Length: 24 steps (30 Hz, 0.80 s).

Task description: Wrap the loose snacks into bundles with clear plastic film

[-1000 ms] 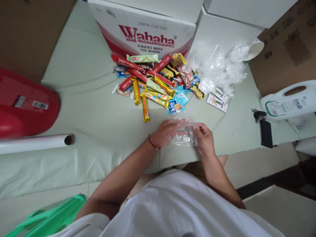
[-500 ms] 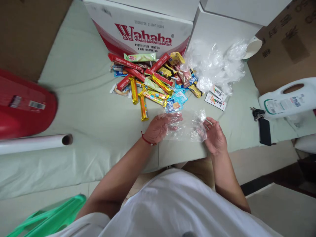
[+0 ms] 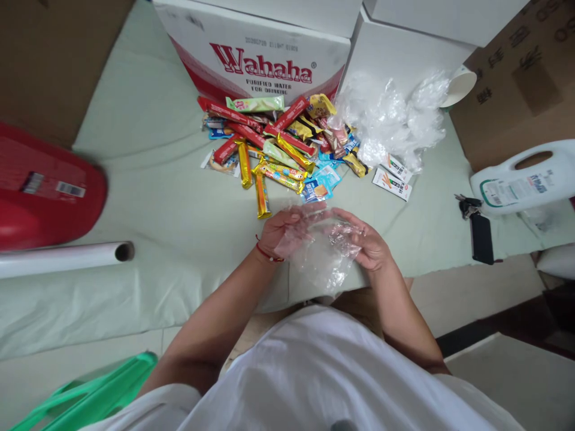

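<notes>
A clear plastic bag hangs crumpled between both hands over the table's front edge. My left hand, with a red cord bracelet at the wrist, grips the bag's left side, and some of its fingers show through the film. My right hand is closed on the bag's right side, thumb over the film. Just beyond the hands lies a heap of wrapped snacks: red-wrapped bars, yellow-wrapped bars, a light green packet and a blue packet.
Crumpled clear bags lie right of the snacks, before white boxes. Two white packets, a black phone, keys and a white jug are on the right. A red container and a roll are left.
My right hand has moved left towards my left hand. The bag, stretched between them before, now bunches and hangs lower.
</notes>
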Motion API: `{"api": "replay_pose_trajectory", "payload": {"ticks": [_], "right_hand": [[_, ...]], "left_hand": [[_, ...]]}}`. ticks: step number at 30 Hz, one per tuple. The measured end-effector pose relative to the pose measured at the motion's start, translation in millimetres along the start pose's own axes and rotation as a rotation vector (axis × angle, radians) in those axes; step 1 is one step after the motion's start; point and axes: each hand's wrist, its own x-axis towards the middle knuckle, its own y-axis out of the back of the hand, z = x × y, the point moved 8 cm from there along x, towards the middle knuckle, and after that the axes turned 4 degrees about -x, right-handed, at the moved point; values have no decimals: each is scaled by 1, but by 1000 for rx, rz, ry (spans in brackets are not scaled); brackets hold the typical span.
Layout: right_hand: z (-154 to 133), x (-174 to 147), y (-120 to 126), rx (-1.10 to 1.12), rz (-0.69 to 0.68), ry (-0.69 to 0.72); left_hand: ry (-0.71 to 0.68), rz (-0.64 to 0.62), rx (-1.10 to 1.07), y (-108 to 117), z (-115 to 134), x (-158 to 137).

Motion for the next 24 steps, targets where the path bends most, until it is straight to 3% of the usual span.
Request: {"api": "replay_pose_trajectory", "payload": {"ticks": [5,10,14,17,24], "right_hand": [[-4,-15,20,-158,130,-48],[-9,-24,41,-96,215,30],[-11,-26,29,40,164,111],[-6,-25,15,47,79,70],[-2,-25,11,-39,66,12]], "left_hand": [[-72,58,18,2,14,1],[-64,49,53,2,15,3],[-34,29,56,1,10,6],[-42,31,51,0,11,7],[-69,59,45,2,14,7]]}}
